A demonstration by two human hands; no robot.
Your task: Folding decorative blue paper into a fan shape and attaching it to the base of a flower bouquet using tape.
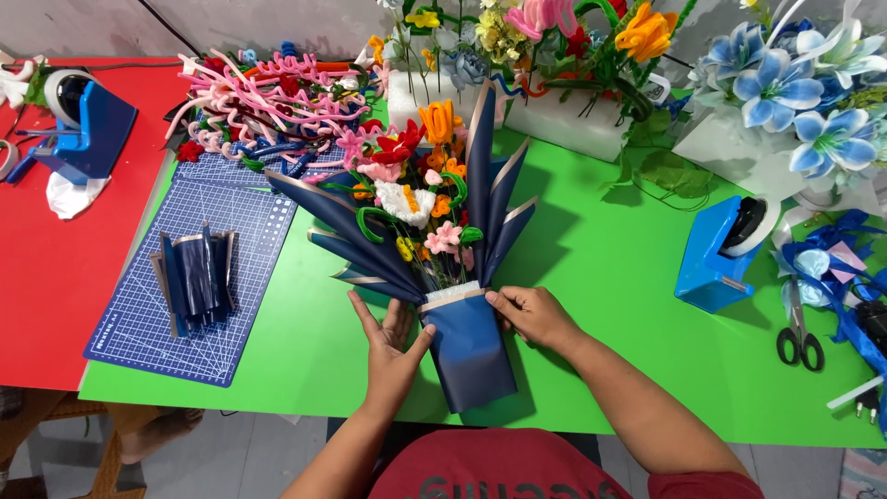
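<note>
A bouquet of pipe-cleaner flowers (pixel 416 199) lies on the green table (pixel 610 277), wrapped in dark blue paper (pixel 471 346) with gold edges that fans into pointed folds. My left hand (pixel 390 346) rests flat against the left side of the wrap's lower part, fingers spread. My right hand (pixel 531 312) pinches the wrap's upper right edge near the stems.
A blue cutting mat (pixel 222 231) at left holds a stack of folded dark blue paper (pixel 196 277). Loose pipe cleaners (pixel 268 102) lie behind it. Two blue tape dispensers (pixel 725 254) (pixel 83 125), scissors (pixel 799 337), blue ribbon and foam blocks with artificial flowers (pixel 554 111) surround the bouquet.
</note>
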